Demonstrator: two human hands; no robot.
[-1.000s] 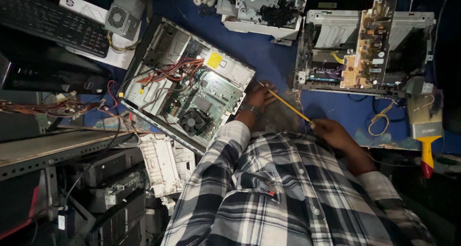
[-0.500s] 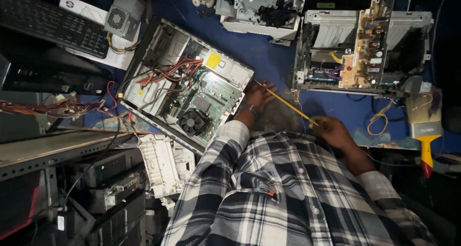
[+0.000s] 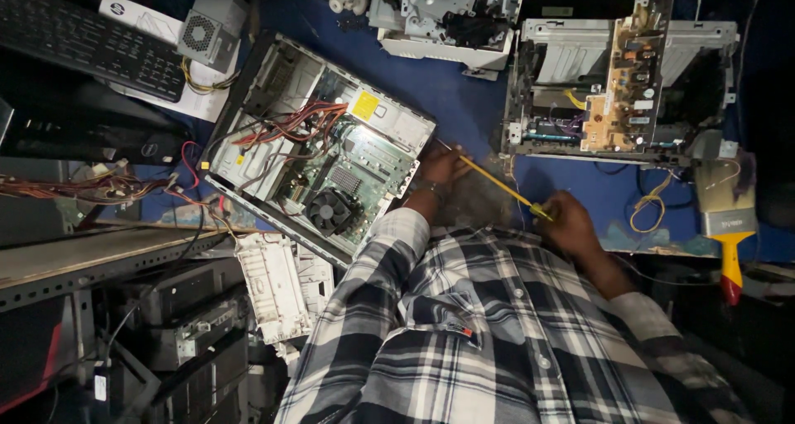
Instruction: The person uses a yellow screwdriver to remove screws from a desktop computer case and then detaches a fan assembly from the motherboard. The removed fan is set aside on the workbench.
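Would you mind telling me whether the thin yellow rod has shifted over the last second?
No. The yellow rod lies as before, one end by the open computer case, the other at the right hand.

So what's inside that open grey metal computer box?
Inside the open grey metal computer box: a round black fan, red wires and a green board. Wires cover whatever lies beneath.

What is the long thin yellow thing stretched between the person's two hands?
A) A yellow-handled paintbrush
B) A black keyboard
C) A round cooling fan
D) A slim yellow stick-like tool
D: a slim yellow stick-like tool runs from the left hand, beside the open computer case, to the right hand; the paintbrush lies untouched at the far right.
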